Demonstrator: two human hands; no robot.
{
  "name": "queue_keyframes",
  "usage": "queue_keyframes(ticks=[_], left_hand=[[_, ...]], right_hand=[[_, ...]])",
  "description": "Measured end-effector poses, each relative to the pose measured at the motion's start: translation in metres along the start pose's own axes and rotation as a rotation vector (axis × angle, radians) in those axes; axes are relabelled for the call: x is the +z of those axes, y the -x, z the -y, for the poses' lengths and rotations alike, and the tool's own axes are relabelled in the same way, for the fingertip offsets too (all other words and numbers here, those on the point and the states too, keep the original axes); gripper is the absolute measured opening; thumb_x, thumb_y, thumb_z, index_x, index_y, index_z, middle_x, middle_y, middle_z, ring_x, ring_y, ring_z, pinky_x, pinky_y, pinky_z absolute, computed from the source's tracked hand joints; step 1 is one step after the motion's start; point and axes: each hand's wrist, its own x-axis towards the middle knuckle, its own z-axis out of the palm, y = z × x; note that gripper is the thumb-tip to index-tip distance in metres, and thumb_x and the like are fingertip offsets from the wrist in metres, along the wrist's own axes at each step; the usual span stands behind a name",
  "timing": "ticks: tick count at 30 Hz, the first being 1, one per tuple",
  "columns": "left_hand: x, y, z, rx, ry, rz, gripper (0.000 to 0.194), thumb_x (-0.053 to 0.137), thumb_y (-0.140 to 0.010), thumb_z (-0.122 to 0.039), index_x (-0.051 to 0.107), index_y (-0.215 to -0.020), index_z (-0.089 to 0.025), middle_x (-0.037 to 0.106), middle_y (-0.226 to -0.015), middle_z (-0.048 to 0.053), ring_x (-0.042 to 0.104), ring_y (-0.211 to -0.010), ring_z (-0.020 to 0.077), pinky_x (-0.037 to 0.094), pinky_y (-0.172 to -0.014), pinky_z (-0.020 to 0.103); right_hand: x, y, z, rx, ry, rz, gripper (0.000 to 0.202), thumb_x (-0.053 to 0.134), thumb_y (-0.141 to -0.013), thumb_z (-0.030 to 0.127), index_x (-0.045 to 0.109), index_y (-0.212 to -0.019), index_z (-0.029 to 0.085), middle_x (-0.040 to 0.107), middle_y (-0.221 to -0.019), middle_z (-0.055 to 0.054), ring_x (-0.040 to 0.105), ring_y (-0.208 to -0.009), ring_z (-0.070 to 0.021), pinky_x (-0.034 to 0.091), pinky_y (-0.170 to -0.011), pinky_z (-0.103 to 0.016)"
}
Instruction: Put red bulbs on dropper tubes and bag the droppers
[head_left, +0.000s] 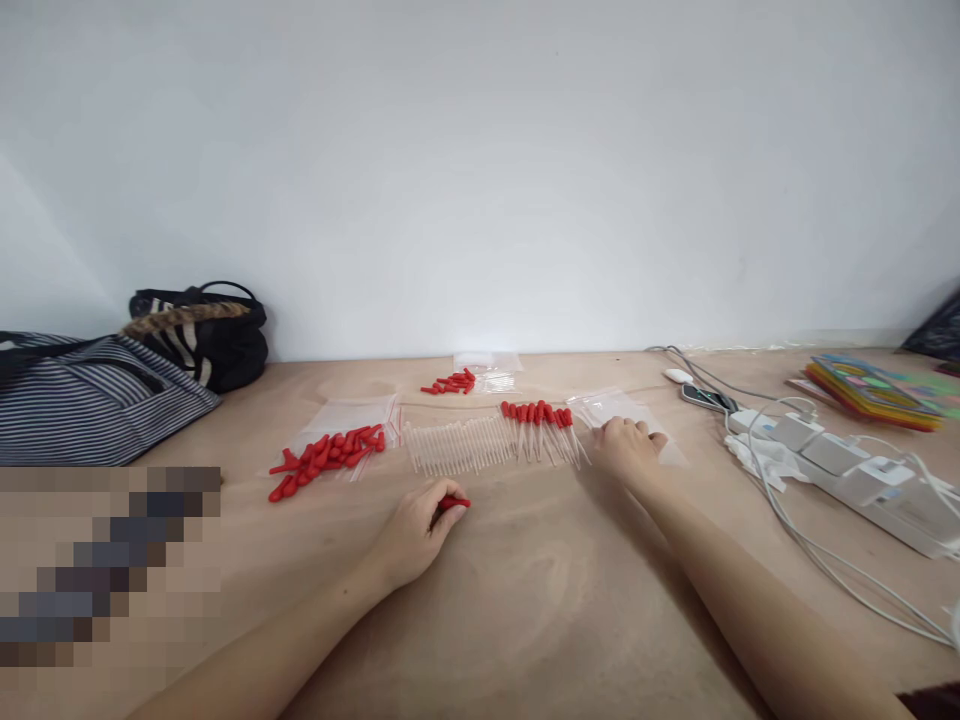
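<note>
Near the table's middle, my left hand (411,532) is closed around a red rubber dropper bulb (463,503), whose end sticks out past the thumb. My right hand (631,450) rests over a clear plastic bag (600,405) with its fingers curled; whatever they may hold is hidden. Just left of it lie several glass droppers (538,415) with red bulbs fitted on their far ends. A row of bare glass tubes (457,447) continues to the left. Beyond my left hand, a pile of loose red bulbs (330,455) lies partly on another clear bag (375,412).
Farther back are smaller red bulbs (450,382) beside thin clear tubes (495,381) on a bag. A white power strip (862,485) with cables and colourful sheets (870,390) occupy the right side. A striped bag (97,400) and a black bag (232,345) stand left.
</note>
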Motion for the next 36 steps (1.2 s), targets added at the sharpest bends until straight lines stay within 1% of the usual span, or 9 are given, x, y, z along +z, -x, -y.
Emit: queue_keyframes(ticks=[2,4,6,8,10,12,22,31,36], left_hand=[[0.0,0.0,-0.001,-0.047,0.029,0.009,0.011,0.043,-0.082,-0.026,0.052,-0.083,-0.02,0.062,-0.077,0.0,0.058,-0.071,0.0164,0.044,-0.067,0.028],[0.001,-0.001,0.0,-0.091,0.074,0.012,0.012,0.045,-0.081,-0.027,0.052,-0.087,-0.021,0.064,-0.081,0.001,0.059,-0.074,0.017,0.044,-0.068,0.029],[0.002,-0.002,0.002,-0.131,0.128,0.012,0.017,0.048,-0.079,-0.026,0.051,-0.094,-0.02,0.066,-0.086,0.002,0.06,-0.077,0.0176,0.044,-0.071,0.03],[0.004,-0.003,0.005,-0.159,0.174,0.021,0.022,0.051,-0.076,-0.025,0.052,-0.098,-0.02,0.066,-0.089,0.003,0.06,-0.079,0.0179,0.045,-0.073,0.031],[0.006,-0.004,0.007,-0.174,0.195,0.033,0.022,0.053,-0.075,-0.025,0.055,-0.096,-0.019,0.067,-0.088,0.003,0.06,-0.078,0.0181,0.045,-0.072,0.03],[0.007,-0.005,0.008,-0.175,0.197,0.035,0.021,0.053,-0.075,-0.026,0.058,-0.093,-0.019,0.067,-0.086,0.003,0.061,-0.077,0.0184,0.046,-0.071,0.03],[0.009,-0.005,0.006,-0.138,0.217,-0.011,0.018,0.052,-0.076,-0.027,0.062,-0.089,-0.019,0.068,-0.085,0.002,0.061,-0.076,0.0173,0.047,-0.07,0.028],[0.011,-0.004,0.003,-0.142,0.265,-0.125,0.017,0.054,-0.075,-0.029,0.065,-0.082,-0.018,0.068,-0.076,0.001,0.061,-0.069,0.0158,0.048,-0.063,0.025],[0.015,-0.001,0.008,-0.147,0.311,-0.115,0.019,0.057,-0.073,-0.03,0.067,-0.085,-0.018,0.07,-0.079,0.002,0.062,-0.069,0.0161,0.049,-0.064,0.026]], right_hand=[[-0.004,0.007,0.004,-0.055,-0.13,-0.1,0.029,0.035,-0.083,0.032,0.056,-0.084,0.013,0.061,-0.088,-0.013,0.048,-0.089,-0.027,0.022,-0.078,-0.042],[-0.003,0.019,0.011,-0.207,-0.301,-0.134,0.023,0.036,-0.083,0.03,0.055,-0.081,0.017,0.063,-0.085,-0.008,0.05,-0.086,-0.0226,0.022,-0.08,-0.039],[0.0,0.035,0.021,-0.413,-0.457,-0.089,0.017,0.04,-0.082,0.027,0.055,-0.082,0.019,0.063,-0.083,-0.003,0.052,-0.084,-0.0187,0.023,-0.08,-0.036],[0.005,0.052,0.031,-0.545,-0.553,-0.052,0.017,0.042,-0.082,0.022,0.057,-0.091,0.021,0.064,-0.08,-0.002,0.053,-0.082,-0.0171,0.022,-0.081,-0.035],[0.008,0.067,0.04,-0.666,-0.568,-0.018,0.021,0.042,-0.082,0.019,0.058,-0.096,0.024,0.064,-0.08,0.0,0.053,-0.081,-0.0162,0.021,-0.081,-0.036],[0.009,0.078,0.047,-0.762,-0.544,0.006,0.022,0.043,-0.083,0.017,0.06,-0.093,0.026,0.064,-0.08,0.0,0.053,-0.081,-0.0154,0.02,-0.082,-0.036],[0.009,0.094,0.057,-0.841,-0.519,-0.049,0.021,0.044,-0.082,0.014,0.062,-0.087,0.024,0.063,-0.073,0.002,0.054,-0.073,-0.0119,0.019,-0.081,-0.035],[0.012,0.1,0.061,-0.975,-0.462,-0.276,0.017,0.043,-0.082,0.016,0.06,-0.083,0.019,0.057,-0.063,0.001,0.047,-0.065,-0.0118,0.019,-0.081,-0.036],[0.011,0.095,0.057,-1.1,-0.423,-0.403,0.02,0.041,-0.08,0.009,0.059,-0.084,0.015,0.053,-0.058,0.002,0.043,-0.062,-0.0105,0.02,-0.079,-0.035]])
